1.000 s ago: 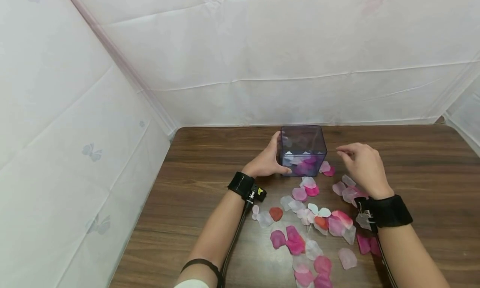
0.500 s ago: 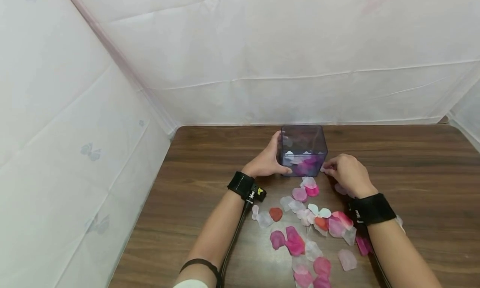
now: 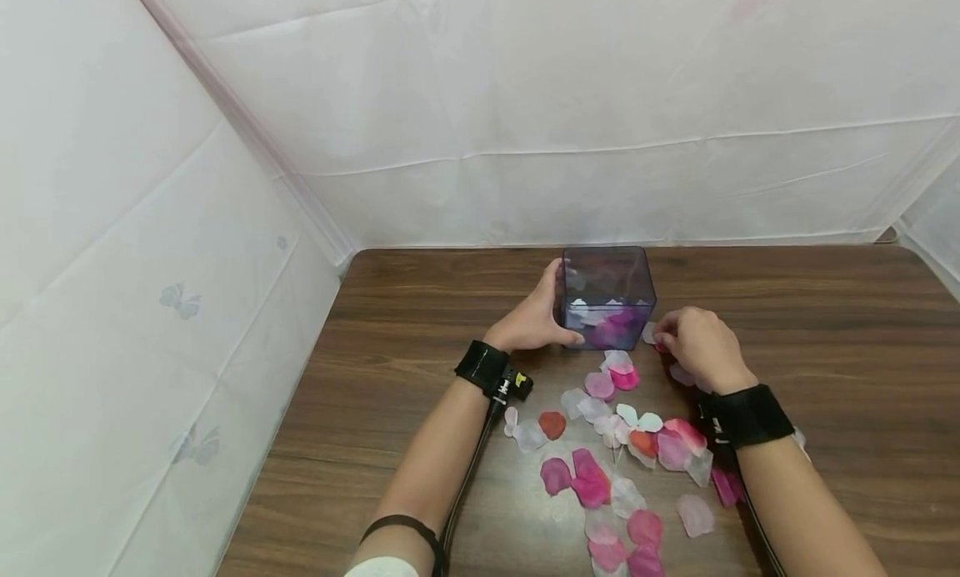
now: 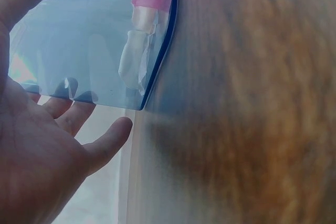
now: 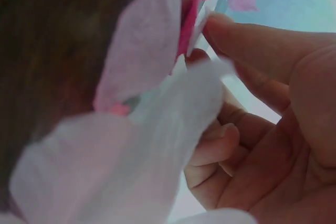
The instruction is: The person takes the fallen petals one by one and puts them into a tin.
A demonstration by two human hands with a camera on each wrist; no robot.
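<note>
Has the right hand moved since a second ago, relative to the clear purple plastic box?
Yes. The right hand has dropped toward the table and closed in on the clear purple plastic box, now pinching petals by its right corner.

We count one clear box [image 3: 606, 296] on one wooden table [image 3: 390, 327]. We see two hands, a left hand [image 3: 532, 323] and a right hand [image 3: 697, 348], each with one black wrist strap. Loose petals [image 3: 600, 444] near us number roughly two dozen; those inside the box are too heaped to count.
</note>
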